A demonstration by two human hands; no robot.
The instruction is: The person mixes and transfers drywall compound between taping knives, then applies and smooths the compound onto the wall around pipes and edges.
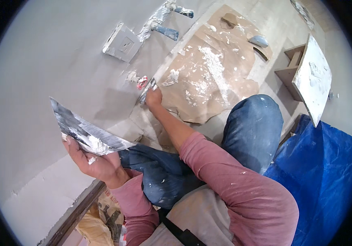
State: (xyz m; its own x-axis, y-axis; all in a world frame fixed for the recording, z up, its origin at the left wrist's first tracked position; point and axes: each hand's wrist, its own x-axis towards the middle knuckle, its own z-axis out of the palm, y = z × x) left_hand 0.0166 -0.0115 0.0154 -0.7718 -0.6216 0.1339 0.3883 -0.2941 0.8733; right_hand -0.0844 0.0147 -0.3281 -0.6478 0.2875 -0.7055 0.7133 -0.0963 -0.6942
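My left hand [86, 160] grips a wide metal blade [75, 127] from beneath, with white paste smeared on it and on my fingers. My right hand [153, 96] is closed on a smaller putty knife [151, 86], held low along the wall's foot beside a red fitting [142, 81] ringed with white paste. Above these on the grey wall [40, 69] are a square socket plate [122, 43] and two blue-grey stubs [165, 33] set in rough white plaster.
Brown paper [237, 65] spattered with white flakes covers the floor ahead. A white-topped wooden stand [311, 78] sits at the right, above a blue tarp [311, 180]. My bent knee [254, 131] is beside my right arm. Bags [100, 213] lie below a dark edge at lower left.
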